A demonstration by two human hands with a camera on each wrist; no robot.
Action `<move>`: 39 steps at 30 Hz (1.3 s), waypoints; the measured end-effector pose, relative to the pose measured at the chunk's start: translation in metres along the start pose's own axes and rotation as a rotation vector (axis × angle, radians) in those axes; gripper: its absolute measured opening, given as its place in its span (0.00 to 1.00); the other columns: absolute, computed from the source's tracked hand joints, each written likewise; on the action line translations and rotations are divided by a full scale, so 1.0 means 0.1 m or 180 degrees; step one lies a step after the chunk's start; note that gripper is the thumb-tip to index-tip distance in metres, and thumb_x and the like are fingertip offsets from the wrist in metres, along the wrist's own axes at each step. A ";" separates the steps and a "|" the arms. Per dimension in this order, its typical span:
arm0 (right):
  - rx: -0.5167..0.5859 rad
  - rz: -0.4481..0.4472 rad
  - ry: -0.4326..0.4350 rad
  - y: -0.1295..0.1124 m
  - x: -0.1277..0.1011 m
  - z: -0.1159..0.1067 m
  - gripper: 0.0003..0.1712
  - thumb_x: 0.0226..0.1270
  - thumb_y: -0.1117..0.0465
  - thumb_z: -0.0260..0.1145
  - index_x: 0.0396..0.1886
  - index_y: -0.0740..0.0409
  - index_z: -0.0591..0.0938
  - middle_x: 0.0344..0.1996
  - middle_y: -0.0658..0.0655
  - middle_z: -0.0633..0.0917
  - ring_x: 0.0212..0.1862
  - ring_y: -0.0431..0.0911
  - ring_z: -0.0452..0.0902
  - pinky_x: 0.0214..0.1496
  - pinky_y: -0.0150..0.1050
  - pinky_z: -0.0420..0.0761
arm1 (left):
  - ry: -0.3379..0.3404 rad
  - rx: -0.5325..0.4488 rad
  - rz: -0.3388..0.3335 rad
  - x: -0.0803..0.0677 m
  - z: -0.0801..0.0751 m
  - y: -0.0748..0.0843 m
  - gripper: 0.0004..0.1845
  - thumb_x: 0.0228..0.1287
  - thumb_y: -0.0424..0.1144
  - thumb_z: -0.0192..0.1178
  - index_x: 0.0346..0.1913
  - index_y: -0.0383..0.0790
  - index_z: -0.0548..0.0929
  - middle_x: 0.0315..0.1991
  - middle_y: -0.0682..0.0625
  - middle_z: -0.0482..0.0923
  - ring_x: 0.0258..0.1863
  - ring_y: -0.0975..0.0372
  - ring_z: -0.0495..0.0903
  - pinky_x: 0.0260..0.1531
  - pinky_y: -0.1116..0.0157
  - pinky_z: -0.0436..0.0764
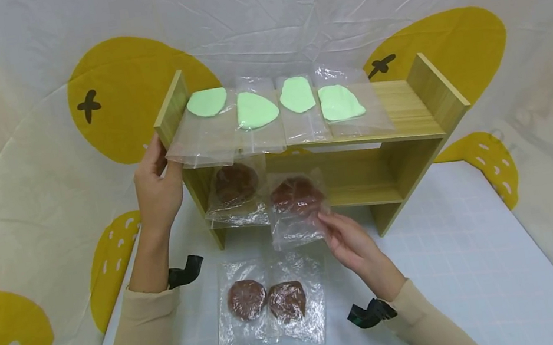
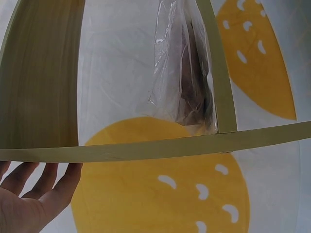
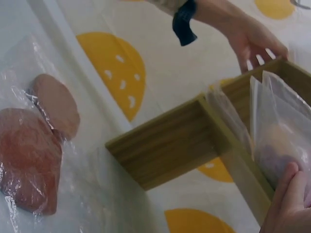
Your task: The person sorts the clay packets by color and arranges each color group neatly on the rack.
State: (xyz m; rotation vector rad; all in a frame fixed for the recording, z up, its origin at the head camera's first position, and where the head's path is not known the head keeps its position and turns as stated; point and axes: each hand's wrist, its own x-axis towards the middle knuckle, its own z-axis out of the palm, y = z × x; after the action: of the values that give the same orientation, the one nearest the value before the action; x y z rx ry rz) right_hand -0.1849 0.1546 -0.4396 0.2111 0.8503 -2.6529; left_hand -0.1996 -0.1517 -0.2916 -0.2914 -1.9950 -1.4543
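My right hand (image 1: 354, 244) pinches the lower right edge of a clear plastic bag (image 1: 298, 232) holding a dark reddish-brown patty, at the front of the lower shelf. Just left of it, another bagged brown patty (image 1: 236, 183) leans on that shelf. My left hand (image 1: 158, 190) touches the left side panel of the wooden shelf rack (image 1: 405, 99), and the left wrist view shows its fingertips against the panel (image 2: 131, 151). Two bagged brown patties, one round (image 1: 247, 300) and one more angular (image 1: 287, 301), lie side by side on the table in front.
Several clear bags with flat pale-green pieces (image 1: 256, 110) lie along the top shelf, their lower ends overhanging its front edge. The rack stands on a pale checked table (image 1: 460, 252). Behind hangs a white cloth (image 1: 265, 25) with yellow shapes.
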 end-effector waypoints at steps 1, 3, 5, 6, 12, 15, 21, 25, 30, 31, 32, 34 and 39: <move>0.0007 0.0007 -0.0006 0.01 0.01 0.00 0.12 0.77 0.75 0.49 0.49 0.70 0.80 0.49 0.61 0.81 0.50 0.47 0.83 0.61 0.33 0.73 | 0.0004 0.0001 0.0002 0.00 0.00 0.00 0.23 0.75 0.33 0.55 0.70 0.34 0.73 0.63 0.41 0.77 0.62 0.55 0.76 0.64 0.58 0.72; -0.0015 0.0030 -0.0025 0.03 0.01 0.01 0.12 0.78 0.73 0.50 0.50 0.69 0.79 0.49 0.60 0.81 0.50 0.47 0.83 0.60 0.33 0.75 | -0.0001 -0.0005 0.0013 0.00 0.00 -0.01 0.22 0.75 0.33 0.55 0.70 0.34 0.73 0.63 0.41 0.77 0.62 0.56 0.76 0.64 0.58 0.72; -0.0069 0.0062 -0.0064 0.04 0.00 0.01 0.11 0.78 0.72 0.51 0.50 0.67 0.79 0.48 0.59 0.82 0.50 0.47 0.82 0.59 0.34 0.77 | -0.0007 -0.0014 0.0018 -0.01 -0.01 -0.01 0.22 0.76 0.33 0.55 0.70 0.34 0.73 0.63 0.41 0.77 0.62 0.56 0.76 0.64 0.58 0.72; -0.0112 0.0086 -0.0098 0.05 -0.02 0.01 0.11 0.78 0.71 0.51 0.50 0.66 0.79 0.48 0.59 0.82 0.50 0.46 0.82 0.58 0.35 0.78 | -0.0007 -0.0017 0.0021 -0.01 -0.01 -0.01 0.22 0.76 0.33 0.55 0.70 0.34 0.73 0.63 0.41 0.77 0.62 0.56 0.76 0.64 0.58 0.72; -0.0445 0.0291 -0.0308 0.14 -0.20 -0.01 0.08 0.78 0.69 0.53 0.45 0.62 0.80 0.45 0.57 0.81 0.51 0.50 0.83 0.59 0.43 0.79 | 0.0003 -0.0023 0.0029 -0.01 -0.01 -0.01 0.22 0.76 0.33 0.55 0.70 0.35 0.73 0.63 0.41 0.77 0.62 0.56 0.76 0.64 0.58 0.72; -0.0564 0.0409 -0.0412 0.19 -0.30 -0.01 0.09 0.78 0.69 0.54 0.39 0.61 0.80 0.46 0.60 0.82 0.52 0.55 0.83 0.60 0.46 0.78 | -0.0006 -0.0013 0.0012 -0.01 -0.01 0.00 0.23 0.76 0.33 0.55 0.70 0.35 0.73 0.64 0.42 0.76 0.62 0.56 0.75 0.64 0.58 0.72; -0.0580 0.0493 -0.0571 0.30 -0.37 0.06 0.11 0.79 0.69 0.53 0.41 0.64 0.82 0.44 0.64 0.87 0.49 0.53 0.85 0.56 0.37 0.79 | 0.0015 0.0001 0.0017 -0.01 -0.03 -0.01 0.23 0.76 0.32 0.54 0.70 0.34 0.72 0.64 0.41 0.76 0.63 0.55 0.75 0.64 0.58 0.72; -0.0448 0.0475 -0.0553 0.32 -0.33 0.10 0.12 0.79 0.70 0.51 0.46 0.67 0.82 0.42 0.63 0.88 0.48 0.51 0.86 0.55 0.34 0.79 | 0.0000 -0.0024 0.0042 -0.01 -0.03 -0.03 0.23 0.76 0.32 0.54 0.70 0.34 0.72 0.64 0.41 0.76 0.62 0.55 0.75 0.64 0.58 0.72; -0.0355 0.0434 -0.0393 0.30 -0.23 0.15 0.11 0.79 0.70 0.53 0.45 0.68 0.83 0.41 0.63 0.87 0.47 0.50 0.86 0.55 0.33 0.79 | -0.0004 -0.0011 0.0041 0.00 -0.03 -0.03 0.23 0.76 0.32 0.55 0.70 0.34 0.73 0.64 0.42 0.76 0.62 0.56 0.75 0.64 0.58 0.72; -0.0345 0.0425 -0.0367 0.29 -0.20 0.16 0.11 0.78 0.70 0.54 0.45 0.68 0.83 0.40 0.63 0.87 0.47 0.50 0.86 0.54 0.33 0.79 | 0.0000 -0.0011 0.0038 0.00 -0.03 -0.03 0.23 0.76 0.32 0.55 0.70 0.35 0.73 0.64 0.42 0.76 0.62 0.56 0.76 0.64 0.58 0.72; -0.0333 0.0414 -0.0343 0.28 -0.18 0.16 0.11 0.78 0.70 0.54 0.44 0.68 0.83 0.40 0.63 0.87 0.47 0.50 0.86 0.54 0.32 0.79 | 0.0001 -0.0013 0.0038 0.00 -0.02 -0.03 0.23 0.76 0.33 0.55 0.70 0.35 0.73 0.64 0.42 0.76 0.62 0.56 0.76 0.64 0.58 0.72; -0.0296 0.0390 -0.0310 0.26 -0.14 0.18 0.10 0.78 0.69 0.55 0.44 0.68 0.83 0.40 0.63 0.87 0.46 0.50 0.86 0.54 0.32 0.79 | 0.0000 -0.0027 0.0039 0.00 -0.02 -0.03 0.23 0.76 0.33 0.55 0.70 0.35 0.73 0.64 0.42 0.76 0.62 0.56 0.76 0.64 0.58 0.72; -0.0253 0.0346 -0.0273 0.22 -0.05 0.19 0.12 0.78 0.69 0.54 0.42 0.68 0.84 0.39 0.62 0.87 0.45 0.48 0.86 0.54 0.31 0.79 | -0.0003 -0.0053 0.0048 0.01 -0.01 -0.03 0.23 0.75 0.33 0.55 0.70 0.35 0.73 0.63 0.42 0.77 0.61 0.56 0.76 0.64 0.58 0.72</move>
State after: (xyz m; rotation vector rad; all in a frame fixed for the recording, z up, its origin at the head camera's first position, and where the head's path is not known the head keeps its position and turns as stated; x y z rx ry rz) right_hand -0.1732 0.1278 -0.4344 0.1193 0.8884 -2.5031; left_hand -0.2018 -0.1541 -0.2932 -0.3138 -1.9783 -1.4621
